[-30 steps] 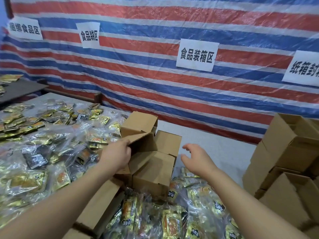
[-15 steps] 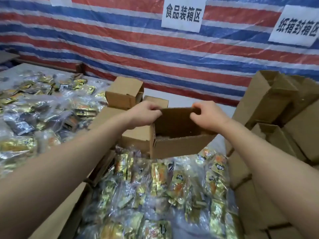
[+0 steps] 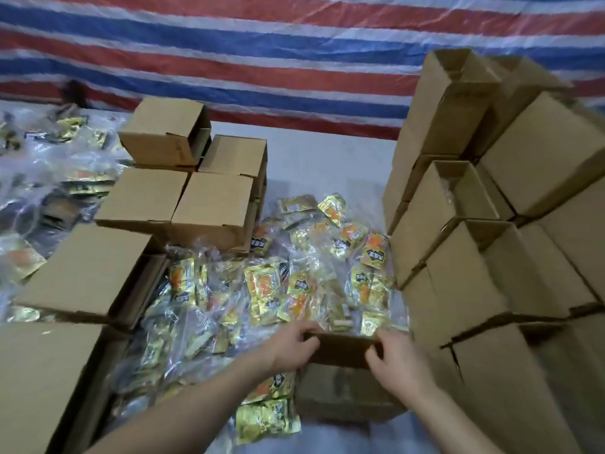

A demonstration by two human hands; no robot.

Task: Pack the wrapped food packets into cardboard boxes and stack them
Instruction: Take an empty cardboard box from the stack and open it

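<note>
Gripping the open box (far rim), left hand and right hand flank it.

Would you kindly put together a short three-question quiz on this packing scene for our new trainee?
1. True or false: both the left hand and the right hand grip the open box.
2. Which side of the packet pile holds the tall box stack? A left, B right.
3. Fill in: the striped tarp is red, white and ____.

Key: 1 true; 2 B; 3 blue.
</note>
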